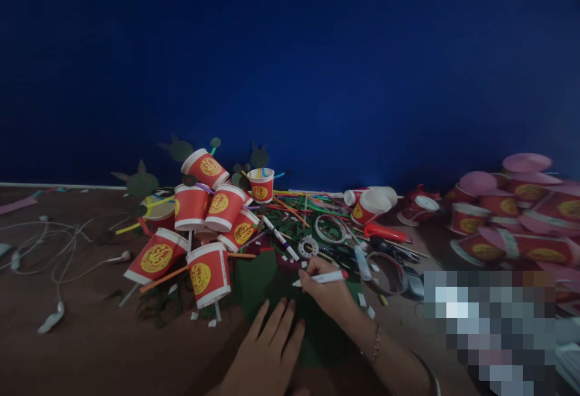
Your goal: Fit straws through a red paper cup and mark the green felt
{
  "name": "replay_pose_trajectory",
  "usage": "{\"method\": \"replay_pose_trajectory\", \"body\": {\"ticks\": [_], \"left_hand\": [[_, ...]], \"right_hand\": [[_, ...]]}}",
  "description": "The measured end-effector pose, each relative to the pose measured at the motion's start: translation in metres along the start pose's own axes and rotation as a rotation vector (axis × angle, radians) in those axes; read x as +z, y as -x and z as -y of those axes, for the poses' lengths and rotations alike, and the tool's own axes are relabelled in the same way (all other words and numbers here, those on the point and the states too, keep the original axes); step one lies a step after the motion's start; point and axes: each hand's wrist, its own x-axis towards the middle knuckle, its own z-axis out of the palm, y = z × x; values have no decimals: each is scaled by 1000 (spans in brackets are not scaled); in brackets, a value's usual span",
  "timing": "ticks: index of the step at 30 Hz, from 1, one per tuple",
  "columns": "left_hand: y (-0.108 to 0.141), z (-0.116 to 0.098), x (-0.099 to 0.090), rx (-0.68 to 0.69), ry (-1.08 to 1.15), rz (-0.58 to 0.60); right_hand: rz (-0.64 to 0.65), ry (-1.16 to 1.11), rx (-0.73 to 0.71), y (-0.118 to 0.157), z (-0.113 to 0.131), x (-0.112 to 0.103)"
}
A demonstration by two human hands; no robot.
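A sheet of dark green paper (254, 284) lies on the brown table in front of me. My left hand (267, 344) rests flat on its lower part, fingers stretched out and slightly apart. In my right hand (324, 290) is a white marker (330, 277) with a red end, pinched between thumb and fingers. The marker's tip points left, low over the paper; whether it touches cannot be made out. Just beyond the sheet lie a white marker with a purple band (281, 239) and a roll of tape with a toothed ring (308, 246).
Red paper cups (208, 275) with straws are heaped at left, some with green paper shapes. More cups with pink discs (528, 163) pile up at right. White earphones (52, 317) lie far left. A red-handled tool (387, 232) and green scraps lie behind. A blue wall (290, 70) bounds the table.
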Motion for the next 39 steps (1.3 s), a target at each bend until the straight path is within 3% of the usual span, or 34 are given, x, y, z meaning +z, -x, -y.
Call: {"method": "replay_pose_trajectory", "body": {"ticks": [7, 14, 20, 30, 39], "left_hand": [[0, -1, -6, -15, 78, 78], [0, 1, 4, -24, 87, 56], [1, 0, 1, -7, 39, 40], [1, 0, 2, 1, 48, 30], [2, 0, 3, 5, 39, 25]], "right_hand": [[21, -7, 2, 0, -2, 0], [27, -32, -12, -1, -3, 2], [1, 48, 6, -2, 3, 0], [-57, -54, 33, -3, 4, 0], [-10, 20, 18, -1, 1, 0]]}}
